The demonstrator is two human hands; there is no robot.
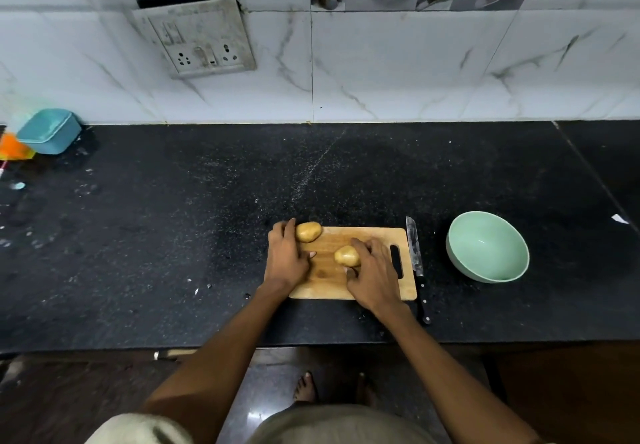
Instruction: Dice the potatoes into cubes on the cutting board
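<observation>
A wooden cutting board [377,239] lies on the black counter. Two whole, unpeeled potatoes are on it. One potato [309,231] sits at the board's far left corner, and the fingers of my left hand [285,256] touch its left side while the palm lies flat on the board. The other potato [346,255] is near the board's middle; my right hand [374,275] curls around its right side and holds it. A knife [415,260] lies on the counter along the board's right edge, blade pointing away, untouched.
A pale green bowl [487,246] stands right of the knife. A teal container [48,130] and orange items sit at the far left by the tiled wall. The counter's front edge runs just below the board. Small white scraps dot the counter [207,218].
</observation>
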